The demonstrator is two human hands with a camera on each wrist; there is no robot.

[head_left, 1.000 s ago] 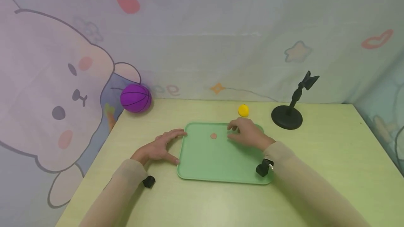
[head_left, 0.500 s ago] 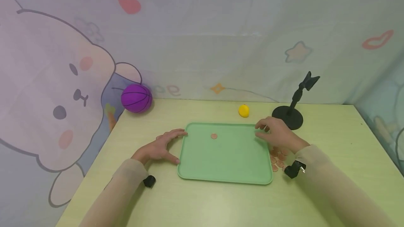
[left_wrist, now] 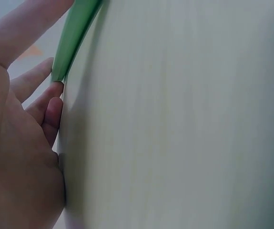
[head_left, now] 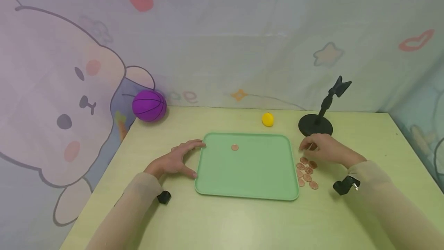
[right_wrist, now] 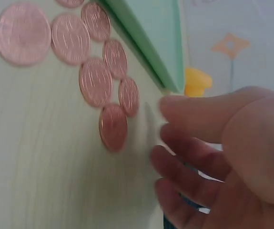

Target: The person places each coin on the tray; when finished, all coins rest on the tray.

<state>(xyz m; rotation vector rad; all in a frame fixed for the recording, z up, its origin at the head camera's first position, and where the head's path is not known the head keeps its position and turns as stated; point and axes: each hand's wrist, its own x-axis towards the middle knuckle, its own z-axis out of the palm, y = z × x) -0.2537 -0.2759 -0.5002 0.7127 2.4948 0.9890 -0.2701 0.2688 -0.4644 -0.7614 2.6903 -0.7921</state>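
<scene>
A green tray (head_left: 248, 169) lies on the table with one copper coin (head_left: 234, 147) near its back left. Thumb and fingertips of my left hand (head_left: 176, 160) rest at the tray's left edge, spread apart; the left wrist view shows the tray's green rim (left_wrist: 77, 38) by the fingers. Past the tray's right edge, my right hand (head_left: 322, 147) hovers just behind a group of several copper coins (head_left: 307, 170), its fingers loosely bent and nothing between them. In the right wrist view the coins (right_wrist: 95, 82) lie flat on the table beside those fingertips.
Behind the tray sits a small yellow ball-like object (head_left: 268, 119). A black stand (head_left: 315, 125) with a round base is close behind my right hand. A purple ball (head_left: 149, 106) with black lines stands at the back left, against the printed cloth backdrop (head_left: 222, 41).
My right hand has moved right, from over the tray to beyond its right edge, uncovering the coins there. The left hand and the coin on the tray stay in place.
</scene>
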